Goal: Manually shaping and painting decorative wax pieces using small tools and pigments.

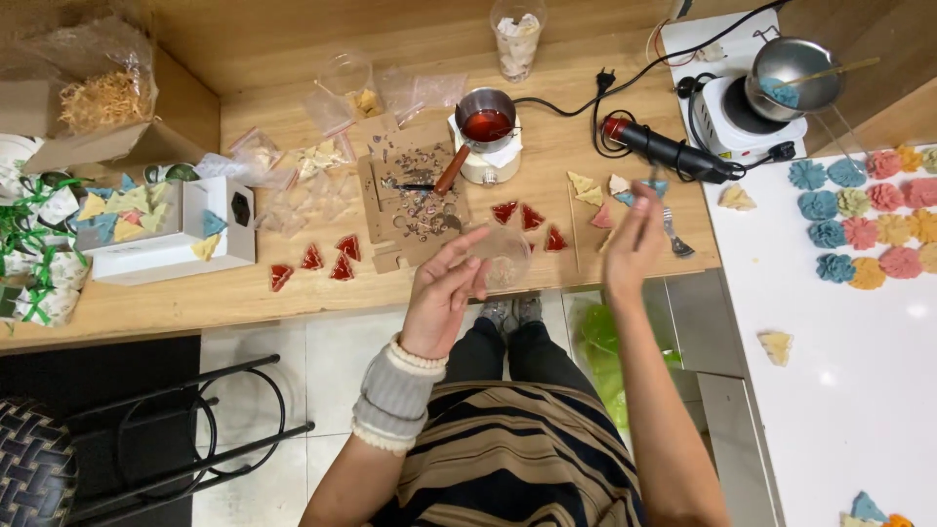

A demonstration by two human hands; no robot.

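Looking down from a head-worn camera, the view shows a seated person at a wooden surface strewn with small wax-like triangular shapes. The left hand, at the centre of the frame, has its grip curled loosely around a small clear plastic cup, fingers partly open. The right hand, just right of centre, is raised with its grip pinched on a thin dark tool; motion blur hides exactly what the tool is. Judging from how things lie, much of the work looks finished: red triangles sit in a cluster at lower left of centre, with more red ones just above the cup. Pale yellow and blue triangles are piled on a white box at left. Rows of coloured flower-shaped pieces rest on a white surface at right. Some work appears to remain: a small pot of red liquid stands on a warmer at upper centre. A second pot holding a blue lump sits on a hotplate at upper right.
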